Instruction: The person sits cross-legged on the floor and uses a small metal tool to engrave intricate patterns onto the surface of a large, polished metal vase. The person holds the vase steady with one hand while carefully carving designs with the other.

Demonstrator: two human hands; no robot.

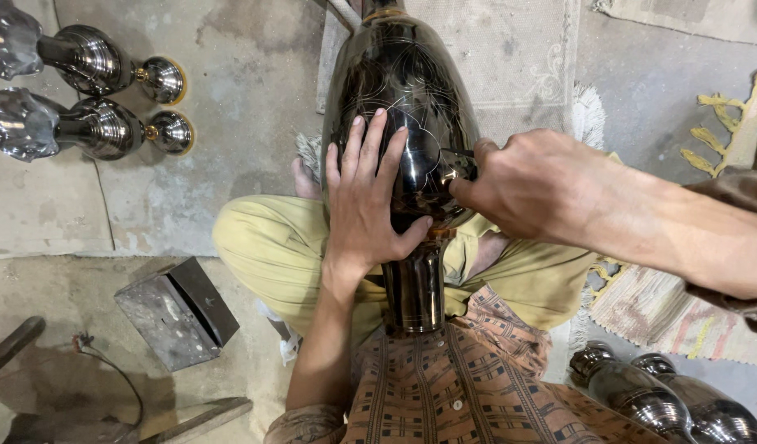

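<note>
A large dark shiny metal vase [399, 74] lies across my lap, its neck [414, 292] pointing toward me and fine lines scratched into its belly. My left hand [368, 197] rests flat on the vase's belly with fingers spread, steadying it. My right hand [536, 182] is closed around a small metal engraving tool [452, 163] whose tip touches the vase's surface just right of my left fingers. I sit cross-legged in yellow-green trousers [263, 247] and a checked shirt.
Two polished metal vases [90, 57] [82, 127] lie on the concrete floor at the upper left. Two more vases [641, 395] lie at the lower right by a woven mat [658, 304]. A dark metal box [177, 312] sits at the lower left, with wooden bars and a wire nearby.
</note>
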